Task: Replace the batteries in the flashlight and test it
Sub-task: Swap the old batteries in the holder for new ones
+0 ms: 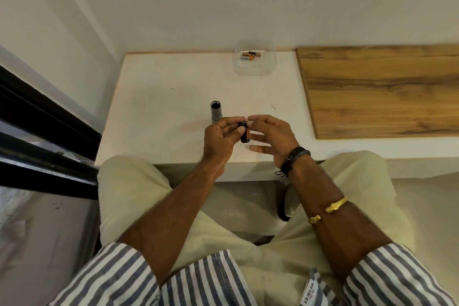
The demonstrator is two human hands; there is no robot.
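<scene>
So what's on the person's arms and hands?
Striped sleeves, blue-grey and white, end near the elbows: a left sleeve and a right sleeve. By the right hand, the wrist wears black braided bands with a dangling cord. Higher up that forearm sits a gold bangle. The left hand and its wrist wear nothing.

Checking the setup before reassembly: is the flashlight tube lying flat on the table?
No, the flashlight tube stands upright on the white table, open end up, behind the left hand gripping the battery holder.
</scene>
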